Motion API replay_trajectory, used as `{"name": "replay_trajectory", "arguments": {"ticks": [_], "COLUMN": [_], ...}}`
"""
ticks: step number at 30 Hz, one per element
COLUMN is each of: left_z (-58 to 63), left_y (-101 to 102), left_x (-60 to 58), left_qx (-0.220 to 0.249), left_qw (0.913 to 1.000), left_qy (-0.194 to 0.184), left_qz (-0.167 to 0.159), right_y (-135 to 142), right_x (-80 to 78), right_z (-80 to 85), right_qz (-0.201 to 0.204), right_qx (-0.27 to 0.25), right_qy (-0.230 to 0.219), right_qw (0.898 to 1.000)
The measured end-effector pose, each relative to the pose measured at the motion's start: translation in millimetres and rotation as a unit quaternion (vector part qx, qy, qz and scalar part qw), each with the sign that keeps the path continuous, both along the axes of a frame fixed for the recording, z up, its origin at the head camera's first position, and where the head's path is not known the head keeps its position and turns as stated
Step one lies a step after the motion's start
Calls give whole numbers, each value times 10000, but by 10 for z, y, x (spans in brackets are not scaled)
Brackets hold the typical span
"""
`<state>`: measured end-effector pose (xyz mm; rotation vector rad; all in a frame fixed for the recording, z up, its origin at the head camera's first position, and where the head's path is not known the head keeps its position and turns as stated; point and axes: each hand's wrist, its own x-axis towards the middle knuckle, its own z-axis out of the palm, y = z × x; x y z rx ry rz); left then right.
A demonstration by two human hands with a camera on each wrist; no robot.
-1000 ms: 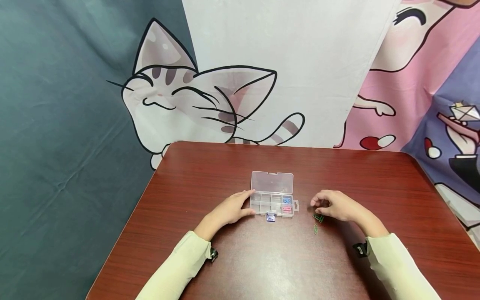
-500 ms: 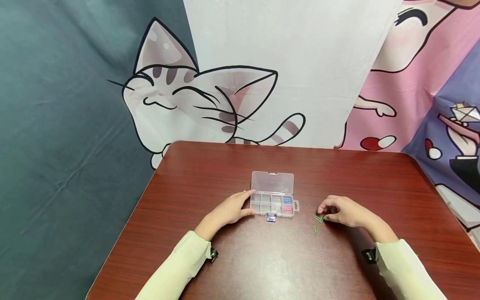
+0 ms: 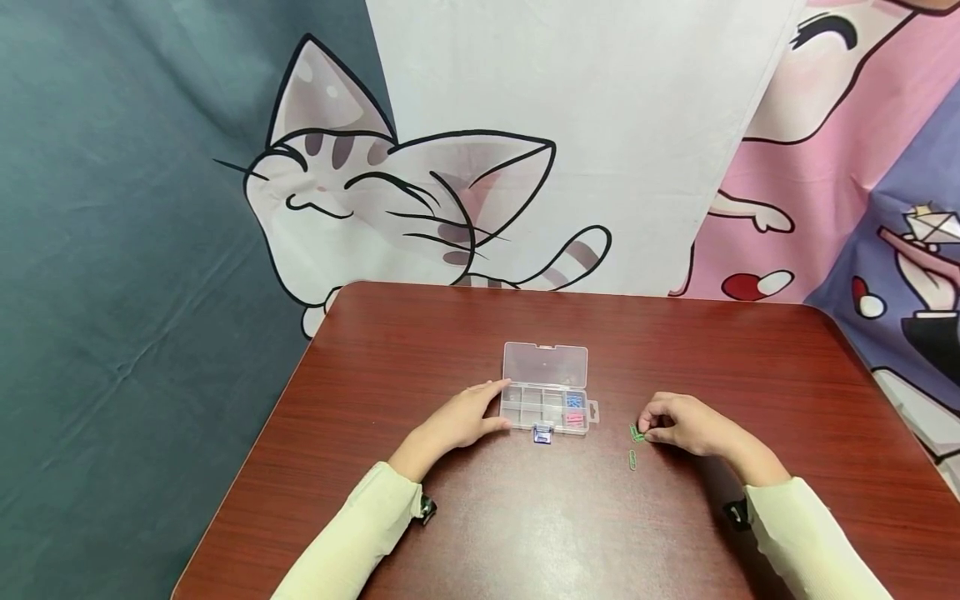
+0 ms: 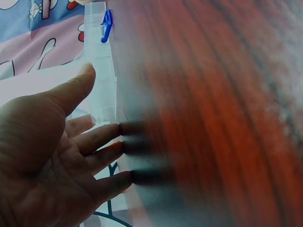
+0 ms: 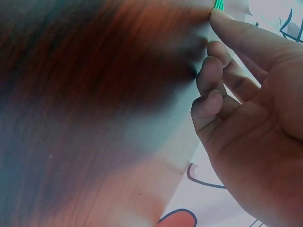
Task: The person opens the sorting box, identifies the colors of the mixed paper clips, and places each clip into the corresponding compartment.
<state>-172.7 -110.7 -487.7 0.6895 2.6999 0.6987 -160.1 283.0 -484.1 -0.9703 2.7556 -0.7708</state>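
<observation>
A clear plastic compartment box (image 3: pixel 531 414) stands on the table with its lid (image 3: pixel 545 367) raised. Blue pieces (image 3: pixel 573 402) and pink pieces (image 3: pixel 574 419) fill two compartments at its right end. My left hand (image 3: pixel 457 419) rests at the box's left end, thumb at the front corner and forefinger at the back, fingers spread and nearly straight. Right of the box, my right hand (image 3: pixel 678 423) pinches at a small group of green paper clips (image 3: pixel 636 434) between thumb and forefinger. Nearer me lies another green paper clip (image 3: pixel 632 460). The right wrist view shows green clip ends (image 5: pixel 218 4) beyond the thumb tip.
Both hands work over a reddish-brown wooden table (image 3: pixel 420 333). A blue latch (image 3: pixel 542 434) hangs from the box's front, and a clear hanging tab (image 3: pixel 594 411) juts from its right side. Behind the table's far edge hangs a cloth (image 3: pixel 600 100) with cartoon prints.
My right hand has shifted right and toward me, then settled with its fingertips at the green paper clips, which have moved slightly. The left hand and the box have stayed still.
</observation>
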Motion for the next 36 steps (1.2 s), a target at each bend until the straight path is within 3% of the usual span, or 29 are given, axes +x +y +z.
{"name": "replay_trajectory", "arguments": {"ticks": [11, 19, 36], "left_z": [-2, 12, 4], "left_y": [-1, 3, -8], "left_x": [-1, 4, 0], "left_qx": [-3, -4, 42], "left_qw": [10000, 10000, 10000], "left_qy": [-49, -21, -36], "left_qz": [13, -21, -15], "right_y": [-40, -52, -296], "right_x": [-2, 6, -38], "right_z": [36, 110, 272], "right_qz": [-48, -265, -320], "right_qx": [453, 294, -123], "right_qy": [-301, -609, -370], "right_qw": [9985, 9974, 9987]}}
